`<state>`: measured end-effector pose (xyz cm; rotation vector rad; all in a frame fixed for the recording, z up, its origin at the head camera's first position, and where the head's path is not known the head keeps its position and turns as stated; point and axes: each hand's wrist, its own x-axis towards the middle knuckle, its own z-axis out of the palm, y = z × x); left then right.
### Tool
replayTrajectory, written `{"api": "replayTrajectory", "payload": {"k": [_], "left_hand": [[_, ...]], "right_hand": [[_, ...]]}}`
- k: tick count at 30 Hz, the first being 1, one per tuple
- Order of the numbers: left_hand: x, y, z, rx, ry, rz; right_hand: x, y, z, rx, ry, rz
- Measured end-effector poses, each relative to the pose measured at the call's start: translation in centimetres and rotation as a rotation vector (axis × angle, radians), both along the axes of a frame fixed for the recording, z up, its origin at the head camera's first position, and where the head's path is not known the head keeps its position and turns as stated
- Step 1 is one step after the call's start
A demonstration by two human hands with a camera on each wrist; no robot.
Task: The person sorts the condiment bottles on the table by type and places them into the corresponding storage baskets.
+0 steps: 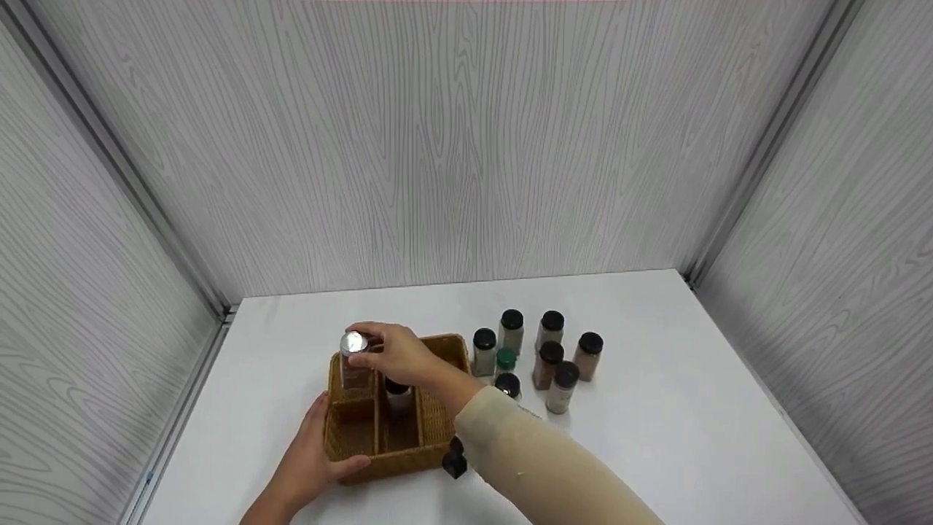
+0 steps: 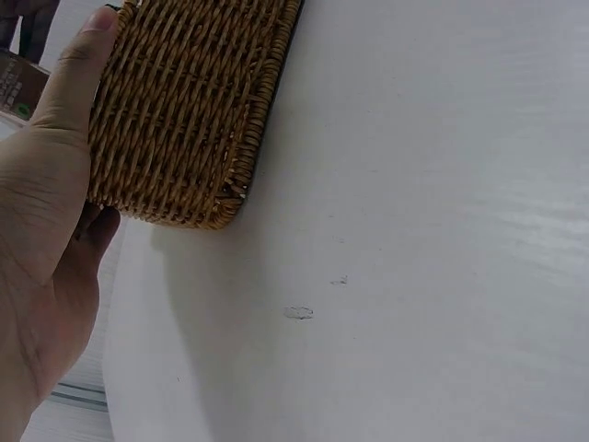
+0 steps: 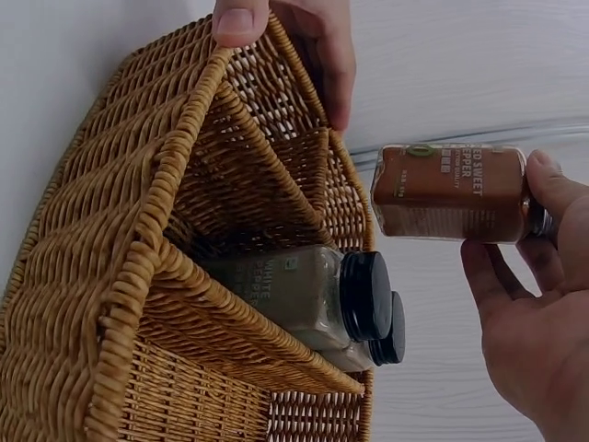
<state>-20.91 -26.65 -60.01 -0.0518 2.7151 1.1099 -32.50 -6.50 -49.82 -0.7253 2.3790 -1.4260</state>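
Observation:
My right hand (image 1: pixel 404 357) pinches a spice jar (image 3: pixel 451 193) of reddish-brown powder by its lid end; its label reads "red sweet pepper". The jar is over the back left compartment of a brown wicker basket (image 1: pixel 397 463), apart from the wicker in the right wrist view. My left hand (image 1: pixel 306 456) grips the basket's front left corner, thumb (image 2: pixel 69 83) on the front and fingers along the left side. Two black-capped jars stand in the middle compartment, one a white pepper jar (image 3: pixel 285 290). My right forearm hides part of the basket's right compartment.
Right of the basket, several black-capped spice jars (image 1: pixel 561 390) stand in a loose group on the white table (image 1: pixel 692 437), with one green-capped jar (image 1: pixel 506 359) among them. A small black object (image 1: pixel 455 464) shows beside my right sleeve. Grey wood-grain panels (image 1: pixel 452 146) enclose the table.

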Motion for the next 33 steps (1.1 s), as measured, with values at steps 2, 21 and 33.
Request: {"api": "replayTrajectory", "payload": {"k": [2, 21, 33], "left_hand": [[-0.2, 0.1, -0.1, 0.008, 0.008, -0.001], [0.3, -0.4, -0.3, 0.005, 0.040, 0.008], [0.5, 0.4, -0.4, 0.037, 0.067, -0.001]], "right_hand": [[-0.4, -0.2, -0.2, 0.016, 0.011, -0.005], [-2.0, -1.4, -2.2, 0.269, 0.154, -0.012], [-2.3, -1.3, -2.3, 0.527, 0.282, 0.045]]}}
